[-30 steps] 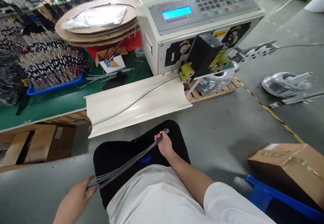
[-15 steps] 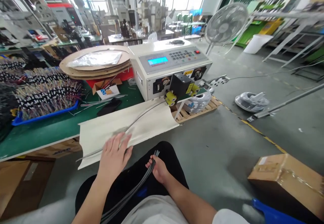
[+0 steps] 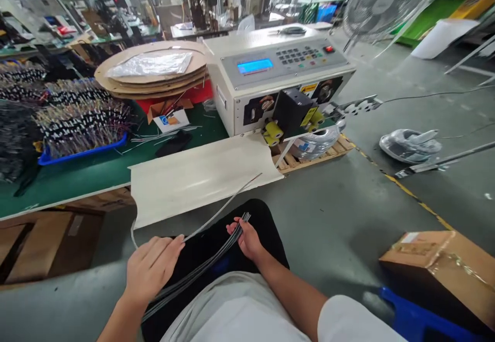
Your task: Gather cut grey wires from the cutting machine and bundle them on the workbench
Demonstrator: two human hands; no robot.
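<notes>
My left hand (image 3: 152, 267) pinches a single grey cable (image 3: 220, 210) near the lower left; its free end slants up to the right across the front edge of the cream tray (image 3: 185, 182). My right hand (image 3: 245, 236) is closed round a bundle of grey cables (image 3: 216, 259), whose cut ends stick up just above the fingers. The bundle trails down to the left over my lap, passing under my left wrist. Behind the tray stands the white machine (image 3: 247, 86) with a lit blue display and yellow rollers (image 3: 273, 131) at its outlet.
Cardboard discs (image 3: 154, 86) and a blue tray (image 3: 85, 152) of wire bundles lie on the green table (image 3: 96, 179). A fan (image 3: 386, 6) and a cable coil (image 3: 410, 147) are at the right. Cardboard boxes (image 3: 444, 264) stand low on both sides.
The single cable has left the rollers and the tray, and my left hand has drawn it back and down, now closed on it. My right hand still holds the bundle. The view has tilted down.
</notes>
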